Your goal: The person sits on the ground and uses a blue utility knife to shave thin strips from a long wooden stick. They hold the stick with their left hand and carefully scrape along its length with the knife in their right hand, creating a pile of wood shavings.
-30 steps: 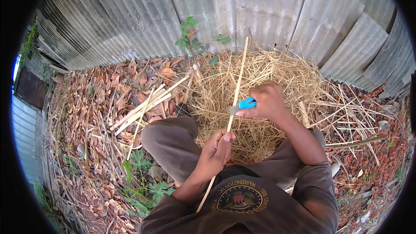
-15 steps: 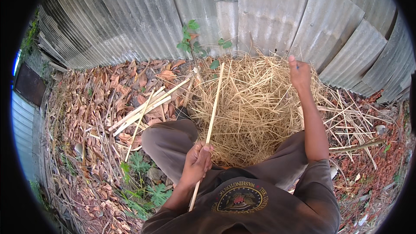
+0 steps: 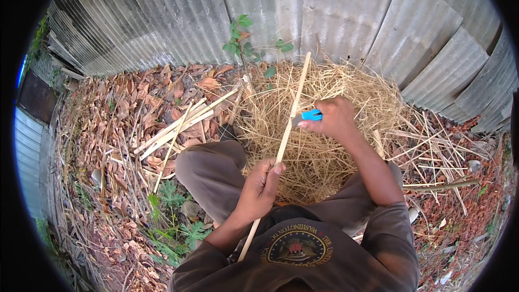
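A long, pale wooden strip, probably split bamboo, slants up and away from my lap. My left hand is closed around its lower part, and the near end runs down against my shirt. In my right hand is a knife with a blue handle, gripped in a fist. Its short grey blade touches the strip, or lies right against it, above my left hand. Below both hands spreads a heap of thin straw-coloured shavings, between my bent legs.
Several pale strips lie on dry leaves to the left. Thin sticks are scattered at the right. A corrugated metal fence stands along the far side, with a small green plant before it.
My right hand has come back from the far right to the strip, and the blue knife shows clearly now. The strip and my left hand have shifted right and slightly away from me.
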Demonstrator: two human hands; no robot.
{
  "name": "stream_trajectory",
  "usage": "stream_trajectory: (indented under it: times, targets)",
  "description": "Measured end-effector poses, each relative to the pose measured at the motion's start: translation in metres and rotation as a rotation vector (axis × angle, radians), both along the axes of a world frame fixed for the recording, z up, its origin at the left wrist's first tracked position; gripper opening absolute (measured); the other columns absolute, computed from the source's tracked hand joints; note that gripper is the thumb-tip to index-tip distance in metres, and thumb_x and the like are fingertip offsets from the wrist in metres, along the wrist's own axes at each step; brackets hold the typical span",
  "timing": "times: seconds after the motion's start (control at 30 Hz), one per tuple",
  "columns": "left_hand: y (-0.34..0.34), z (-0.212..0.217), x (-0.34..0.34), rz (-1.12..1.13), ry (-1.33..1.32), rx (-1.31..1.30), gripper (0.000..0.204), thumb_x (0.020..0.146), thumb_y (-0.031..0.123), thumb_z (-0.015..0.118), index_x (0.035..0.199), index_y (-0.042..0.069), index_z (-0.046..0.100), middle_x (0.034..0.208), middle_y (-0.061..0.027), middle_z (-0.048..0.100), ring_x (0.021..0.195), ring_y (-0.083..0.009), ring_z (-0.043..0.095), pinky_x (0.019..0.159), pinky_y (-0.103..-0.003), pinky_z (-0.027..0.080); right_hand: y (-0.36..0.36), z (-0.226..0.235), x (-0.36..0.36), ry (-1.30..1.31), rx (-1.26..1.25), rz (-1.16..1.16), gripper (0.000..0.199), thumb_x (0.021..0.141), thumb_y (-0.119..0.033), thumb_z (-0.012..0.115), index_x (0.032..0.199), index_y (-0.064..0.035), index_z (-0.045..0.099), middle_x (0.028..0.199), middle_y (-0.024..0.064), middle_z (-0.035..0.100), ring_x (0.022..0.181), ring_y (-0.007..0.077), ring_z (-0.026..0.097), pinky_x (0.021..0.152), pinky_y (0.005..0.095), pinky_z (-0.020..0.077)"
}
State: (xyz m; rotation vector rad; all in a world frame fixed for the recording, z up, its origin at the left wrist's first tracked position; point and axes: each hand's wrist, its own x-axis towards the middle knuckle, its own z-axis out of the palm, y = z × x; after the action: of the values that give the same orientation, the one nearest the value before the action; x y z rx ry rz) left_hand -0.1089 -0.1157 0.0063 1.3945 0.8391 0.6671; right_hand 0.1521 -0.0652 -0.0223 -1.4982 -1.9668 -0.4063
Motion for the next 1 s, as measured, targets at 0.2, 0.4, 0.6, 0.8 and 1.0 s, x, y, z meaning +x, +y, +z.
stream_trajectory:
  times: [0.2,0.4,0.6,0.8,1.0]
  targets:
    - [-0.011,-0.005,-0.009,-0.102,0.077,0.01,0.015,0.101,0.016,0.043,0.101,0.004,0.052,0.068,0.0048,0.041,0.058,-0.0015,0.035,0.052,-0.02,0.032,0.028,-0.013,0.037,0.12,-0.272,-0.453,0.077,0.074,-0.085,0.04,0.046,-0.0127,0.036,0.041,-0.0011,0.038,0.037,0.0162,0.043,0.039,0.0341,0.0365]
    - [-0.005,-0.003,-0.033,0.061,-0.047,-0.12,0.016,0.101,0.014,0.044,0.105,0.002,0.054,0.053,0.0058,0.04,0.04,-0.0009,0.035,0.039,-0.019,0.029,-0.002,0.011,0.089,0.487,-0.28,-0.513,0.076,0.083,-0.077,0.039,0.056,-0.0076,0.055,0.045,0.001,0.045,0.043,0.0163,0.05,0.041,0.0338,0.0396]
    - [-0.005,0.011,-0.007,0.01,0.028,-0.026,0.019,0.1,0.017,0.044,0.11,0.004,0.055,0.05,0.0062,0.041,0.04,-0.0001,0.035,0.039,-0.018,0.027,-0.029,0.008,-0.039,0.132,-0.213,0.105,0.069,0.07,-0.078,0.056,0.048,-0.013,0.048,0.041,0.0003,0.042,0.036,0.0204,0.047,0.041,0.035,0.0388]
    - [-0.005,0.004,0.0,0.018,0.153,0.228,0.02,0.1,0.017,0.045,0.106,0.002,0.057,0.056,0.0064,0.041,0.046,0.0,0.036,0.043,-0.019,0.029,-0.018,0.01,-0.021,-0.05,-0.031,0.014,0.071,0.061,-0.082,0.059,0.047,-0.0138,0.047,0.041,0.0005,0.041,0.037,0.0186,0.048,0.041,0.0331,0.0382]
    - [0.004,-0.002,0.005,0.016,0.252,0.349,0.018,0.098,0.016,0.047,0.104,0.002,0.056,0.062,-0.0057,0.046,0.054,-0.009,0.043,0.052,-0.029,0.038,0.006,-0.012,0.003,-0.04,0.09,0.04,0.074,0.056,-0.087,0.057,0.046,-0.0135,0.051,0.037,0.0002,0.04,0.033,0.0169,0.045,0.04,0.0318,0.0365]
